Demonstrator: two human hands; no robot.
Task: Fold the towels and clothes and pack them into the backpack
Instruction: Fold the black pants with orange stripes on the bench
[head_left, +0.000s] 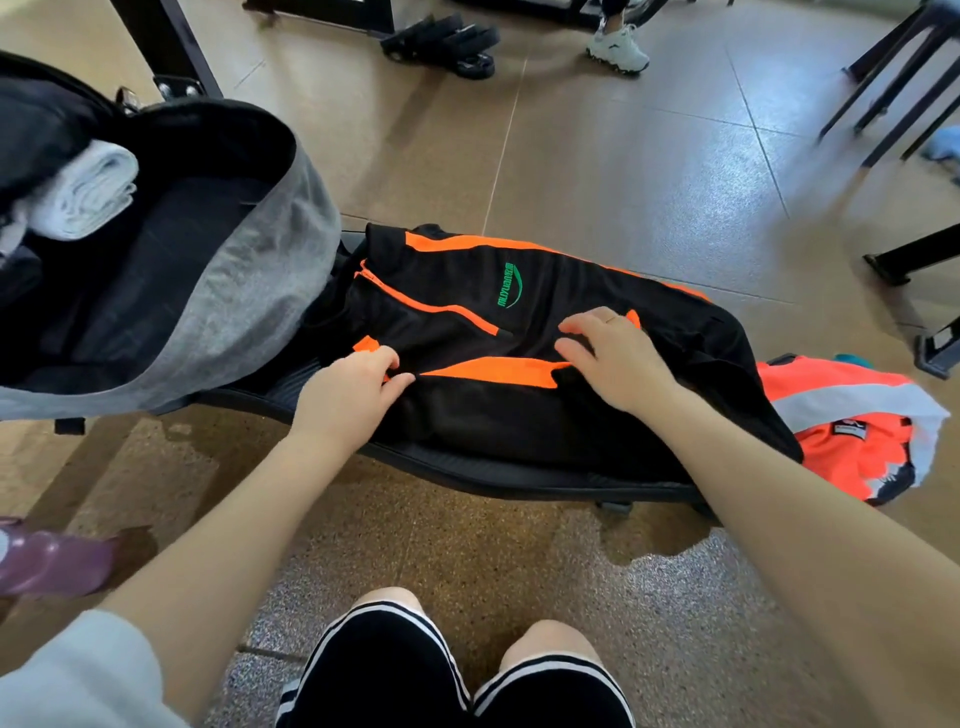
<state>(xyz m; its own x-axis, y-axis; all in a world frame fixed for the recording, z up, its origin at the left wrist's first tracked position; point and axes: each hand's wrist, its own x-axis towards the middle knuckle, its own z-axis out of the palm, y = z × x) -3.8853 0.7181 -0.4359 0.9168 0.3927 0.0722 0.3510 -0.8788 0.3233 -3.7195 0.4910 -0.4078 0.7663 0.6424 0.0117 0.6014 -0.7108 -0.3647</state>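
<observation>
A black jacket with orange stripes and a green logo (519, 322) lies spread on a low black seat (467, 467) in front of me. My left hand (348, 389) pinches a fold of the jacket near an orange patch. My right hand (613, 358) rests flat on the cloth with its fingers spread. To the left stands the open grey and black backpack (260, 291), with a rolled white towel (83, 192) inside it. An orange and grey garment (852, 426) lies bunched at the right end of the seat.
Black table and chair legs (893, 88) stand at the back and right. Another person's white shoe (618, 49) is at the top. A purple object (52, 561) lies on the floor at the left. My knees (457, 665) are below.
</observation>
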